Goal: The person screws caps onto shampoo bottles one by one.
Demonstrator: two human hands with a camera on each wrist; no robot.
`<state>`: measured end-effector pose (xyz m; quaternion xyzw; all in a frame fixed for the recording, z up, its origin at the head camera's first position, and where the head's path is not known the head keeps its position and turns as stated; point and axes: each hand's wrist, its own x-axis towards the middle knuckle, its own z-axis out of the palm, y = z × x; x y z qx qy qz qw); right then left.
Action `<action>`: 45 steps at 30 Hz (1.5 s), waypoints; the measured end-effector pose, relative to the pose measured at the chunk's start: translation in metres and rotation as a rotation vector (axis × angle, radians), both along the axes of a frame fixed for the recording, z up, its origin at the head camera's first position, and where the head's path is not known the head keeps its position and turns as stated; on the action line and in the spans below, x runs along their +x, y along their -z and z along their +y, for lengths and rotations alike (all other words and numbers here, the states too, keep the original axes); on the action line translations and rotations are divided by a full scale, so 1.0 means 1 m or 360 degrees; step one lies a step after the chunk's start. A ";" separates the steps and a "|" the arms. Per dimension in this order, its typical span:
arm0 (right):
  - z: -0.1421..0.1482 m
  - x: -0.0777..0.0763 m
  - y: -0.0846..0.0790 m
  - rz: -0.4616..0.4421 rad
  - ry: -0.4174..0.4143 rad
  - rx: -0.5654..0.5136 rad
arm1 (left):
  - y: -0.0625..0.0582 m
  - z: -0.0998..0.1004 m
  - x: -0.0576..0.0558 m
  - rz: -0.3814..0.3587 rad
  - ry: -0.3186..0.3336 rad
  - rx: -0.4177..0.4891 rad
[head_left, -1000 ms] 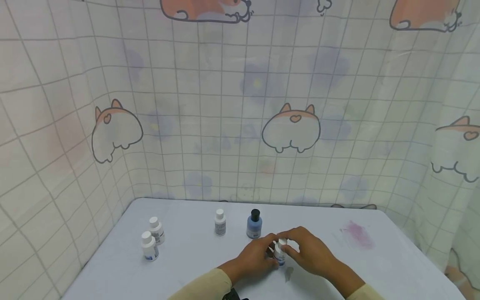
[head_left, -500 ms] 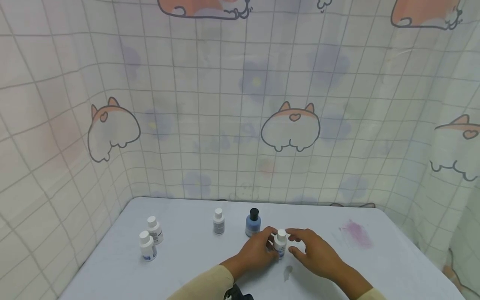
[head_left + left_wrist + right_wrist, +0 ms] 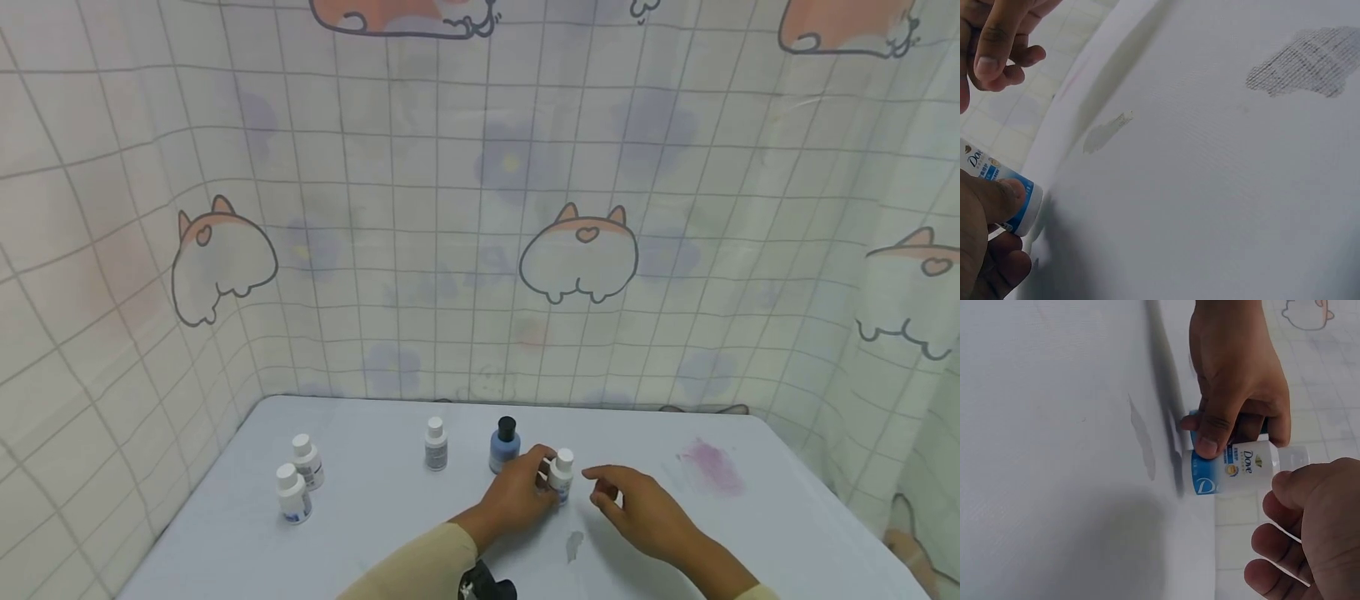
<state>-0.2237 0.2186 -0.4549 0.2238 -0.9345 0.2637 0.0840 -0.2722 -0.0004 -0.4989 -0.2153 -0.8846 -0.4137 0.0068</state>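
Note:
In the head view my left hand (image 3: 517, 496) grips a small white Dove bottle (image 3: 562, 475) with a white cap, thumb on one side and fingers round the other. Blue printing shows on the lower part of the bottle (image 3: 1250, 465) in the right wrist view. It stands nearly upright; whether its base touches the table I cannot tell. To its right, my right hand (image 3: 648, 512) hovers apart from it with loosely bent fingers, holding nothing. Just behind the left hand is a blue bottle (image 3: 504, 450) with a black cap.
A white bottle (image 3: 436, 446) stands left of the blue one. Two more, a nearer bottle (image 3: 293, 496) and a farther bottle (image 3: 307, 462), are at the table's left. The white table (image 3: 375, 533) bears a pink stain (image 3: 712, 467) and a grey mark (image 3: 574, 546). A patterned curtain (image 3: 420, 250) surrounds it.
My right hand has come off the bottle's cap and drawn away to the right. My left hand keeps its hold and has shifted slightly toward the back with the bottle.

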 end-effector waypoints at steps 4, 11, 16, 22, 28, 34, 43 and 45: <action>0.003 0.002 0.001 0.0001 -0.0006 -0.0008 | 0.000 0.003 -0.003 0.0004 -0.0014 -0.0008; 0.007 0.004 0.002 -0.0053 0.0002 -0.0021 | 0.003 0.009 -0.008 -0.0015 -0.0041 0.0025; 0.009 0.004 0.007 -0.0069 0.0012 -0.0016 | 0.001 0.011 -0.009 -0.0074 -0.0085 0.0072; 0.009 0.002 0.008 -0.0057 0.0007 -0.0038 | -0.003 0.013 -0.012 -0.0075 -0.0118 0.0084; 0.008 0.002 0.011 -0.0046 0.0005 -0.0040 | -0.004 0.019 -0.015 -0.0041 -0.0144 0.0069; 0.009 0.002 0.010 -0.0030 0.0002 -0.0039 | -0.001 0.025 -0.018 0.0045 -0.0185 0.0018; 0.015 0.003 0.009 -0.0044 0.0020 -0.0043 | -0.003 0.034 -0.022 0.0051 -0.0263 -0.0057; 0.016 0.004 0.009 -0.0048 0.0024 -0.0044 | -0.004 0.036 -0.023 0.0054 -0.0270 -0.0059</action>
